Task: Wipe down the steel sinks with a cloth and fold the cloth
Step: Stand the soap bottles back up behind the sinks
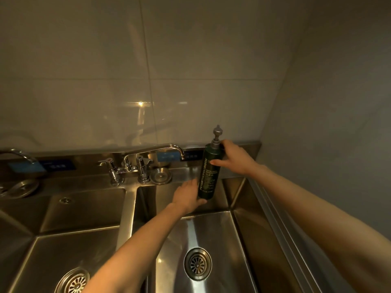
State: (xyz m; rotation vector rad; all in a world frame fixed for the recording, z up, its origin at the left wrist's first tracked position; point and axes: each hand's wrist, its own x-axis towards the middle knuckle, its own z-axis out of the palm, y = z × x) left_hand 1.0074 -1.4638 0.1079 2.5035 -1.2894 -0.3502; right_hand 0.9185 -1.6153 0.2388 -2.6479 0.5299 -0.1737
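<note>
Sinks: two steel basins side by side; right sink (211, 233) directly below the hands, left sink (69, 240) beside it, both bare and shiny. No cloth visible anywhere in view.

Pump bottle (208, 172), dark green, held upright over the back edge of the right sink. Right hand (232, 158) wrapped around its upper part just under the pump. Left hand (187, 196) cupped at the base, thumb underneath, supporting it. Bottle appears off the surface, though the contact is hard to read.

Risks, as judged:
- Smooth bottle, possibly wet steel nearby; a loose grip drops it into the basin, with a bang or a cracked pump.
- Pressing the pump head by accident squirts soap onto the steel, adding more to wipe.
- Faucet (156, 151) spout sits just left; swinging the bottle that way could knock it.
- Round strainer lid (161, 176) on the back ledge could be nudged off.
</note>
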